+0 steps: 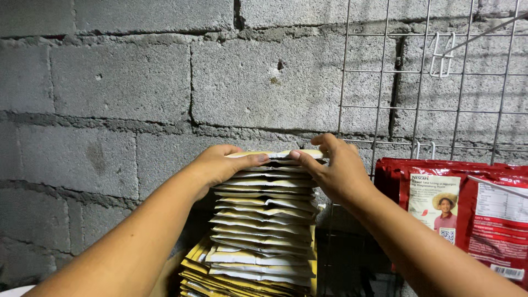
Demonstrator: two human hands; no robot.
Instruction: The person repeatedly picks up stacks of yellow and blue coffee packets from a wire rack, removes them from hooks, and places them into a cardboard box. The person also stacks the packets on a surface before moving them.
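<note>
While both of my hands sit at the top of the tall stack of yellow-and-white sachets (264,220), I read the work as a pile already built high. My left hand (220,164) wraps the left end of the topmost sachet (275,154), thumb laid flat over it and fingers curled around the edge. My right hand (338,168) takes the right end the same way, thumb pointing inward on top and fingers folded behind. Both are pinched on that one packet, and the two thumb tips nearly meet over its middle.

The stack stands against the grey concrete block wall (110,82), just left of a wire grid rack (429,82) fixed to it. Lower down the sachets fan out unevenly, so the base looks looser than the top. To the right, red pouches (467,214) hang in a row from the rack, well apart from my hands.

I judge the stacking well advanced; whether more sachets wait out of view I cannot tell.
</note>
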